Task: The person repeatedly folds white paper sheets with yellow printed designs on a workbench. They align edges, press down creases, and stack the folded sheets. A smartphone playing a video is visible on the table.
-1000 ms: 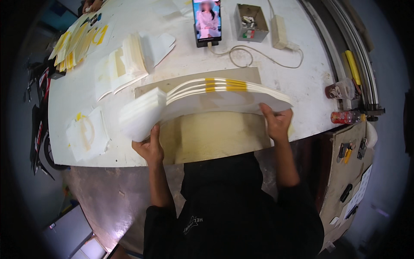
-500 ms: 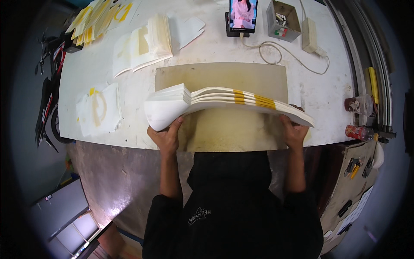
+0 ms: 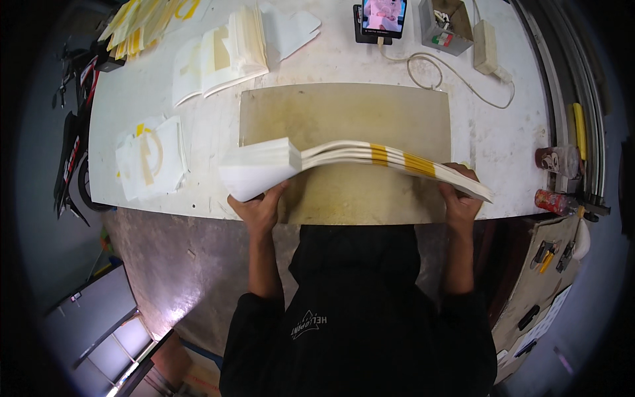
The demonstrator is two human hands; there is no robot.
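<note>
While the left hand point(image 3: 261, 208) grips bowed sheets point(image 3: 360, 153), the right hand point(image 3: 464, 205) apparently clasps them.

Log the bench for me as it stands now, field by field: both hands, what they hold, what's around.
Left hand: gripping the left end of the sheet stack
Right hand: gripping its right end
Stack shape: bowed upward, yellow bands across its edge right of middle
Below stack: beige board on the white table; contact cannot be told
Table left: loose sheets with yellow marks
Table far side: lit phone, open grey box
</note>
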